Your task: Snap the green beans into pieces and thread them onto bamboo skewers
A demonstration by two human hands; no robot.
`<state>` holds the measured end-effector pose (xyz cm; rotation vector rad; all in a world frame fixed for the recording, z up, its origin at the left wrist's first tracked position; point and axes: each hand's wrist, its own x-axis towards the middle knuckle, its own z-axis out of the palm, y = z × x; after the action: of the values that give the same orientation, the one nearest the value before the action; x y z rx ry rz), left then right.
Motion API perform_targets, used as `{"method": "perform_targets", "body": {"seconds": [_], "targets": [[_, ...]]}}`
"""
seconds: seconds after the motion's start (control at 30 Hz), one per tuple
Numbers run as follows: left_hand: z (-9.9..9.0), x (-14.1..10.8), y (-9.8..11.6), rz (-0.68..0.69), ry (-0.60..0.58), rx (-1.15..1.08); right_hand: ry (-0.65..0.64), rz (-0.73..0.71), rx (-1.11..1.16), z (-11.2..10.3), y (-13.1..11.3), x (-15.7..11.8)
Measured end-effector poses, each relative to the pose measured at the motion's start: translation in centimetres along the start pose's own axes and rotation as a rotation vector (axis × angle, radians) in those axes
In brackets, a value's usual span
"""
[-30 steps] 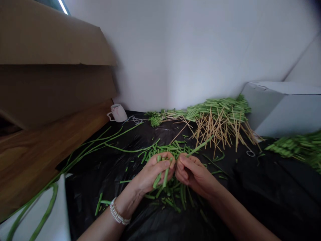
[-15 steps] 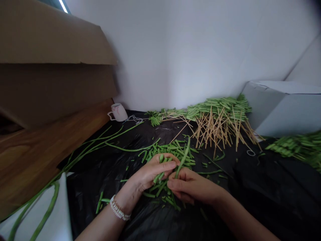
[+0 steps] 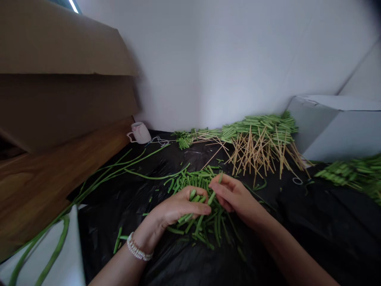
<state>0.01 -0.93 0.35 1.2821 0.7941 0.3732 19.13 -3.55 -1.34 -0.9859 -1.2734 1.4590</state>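
My left hand (image 3: 180,204), with a white beaded bracelet at the wrist, is closed around several cut pieces of long bean (image 3: 193,195). Its thumb and fingertips also touch one end of a single bean piece (image 3: 212,197). The upper end of that piece is pinched between the thumb and fingers of my right hand (image 3: 233,196). Beneath both hands lies a loose heap of cut green beans (image 3: 218,224), partly covered by them.
Black plastic sheeting (image 3: 119,206) covers the surface. Uncut long beans (image 3: 110,171) trail to the left, near a mug (image 3: 141,134). Bean pieces on wooden skewers (image 3: 257,153) are piled by the wall. A cardboard box (image 3: 68,79) stands left, a white box (image 3: 336,127) right.
My right hand has moved up and to the right, turning over the bean piece. The longer bean that stood up between the hands now shows as a shorter length.
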Motion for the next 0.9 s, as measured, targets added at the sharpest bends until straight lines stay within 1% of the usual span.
{"method": "perform_targets", "body": {"seconds": [0.07, 0.17, 0.23, 0.27, 0.37, 0.43, 0.5, 0.6, 0.7, 0.77, 0.83, 0.9], "targets": [[0.2, 0.2, 0.0, 0.023, 0.046, -0.002, 0.055, -0.035, 0.042, 0.0, 0.1, 0.2], [0.3, 0.5, -0.1, 0.134, 0.197, -0.080, 0.101, -0.086, 0.056, 0.3, 0.2, 0.2], [0.1, 0.7, 0.0, 0.215, 0.293, -0.186, 0.085, -0.086, 0.040, 0.6, 0.3, 0.1], [0.0, 0.8, 0.1, 0.251, 0.321, -0.263, 0.061, -0.077, 0.033, 0.8, 0.3, 0.0], [-0.7, 1.0, 0.4, 0.332, 0.325, -0.536, 0.000, -0.063, 0.032, 1.2, 0.4, -0.1], [-1.0, 1.2, 0.4, 0.347, 0.307, -0.631, 0.016, -0.075, 0.052, 1.3, 0.6, -0.1], [-1.0, 1.3, 0.2, 0.336, 0.310, -0.588, 0.063, -0.104, 0.101, 1.2, 0.8, 0.1], [-0.3, 1.4, -0.4, 0.318, 0.303, -0.404, 0.111, -0.136, 0.162, 0.9, 1.1, 0.3], [0.3, 1.4, -0.8, 0.328, 0.297, -0.248, 0.101, -0.118, 0.088, 1.0, 1.0, 0.3], [0.4, 1.4, -1.0, 0.365, 0.352, -0.171, 0.088, -0.098, -0.008, 1.2, 0.9, 0.3], [0.2, 1.5, -1.0, 0.418, 0.443, -0.119, 0.101, -0.092, -0.131, 1.3, 0.9, 0.2], [0.0, 1.6, -1.0, 0.467, 0.528, -0.091, 0.138, -0.133, -0.297, 1.3, 1.0, 0.1]]}}
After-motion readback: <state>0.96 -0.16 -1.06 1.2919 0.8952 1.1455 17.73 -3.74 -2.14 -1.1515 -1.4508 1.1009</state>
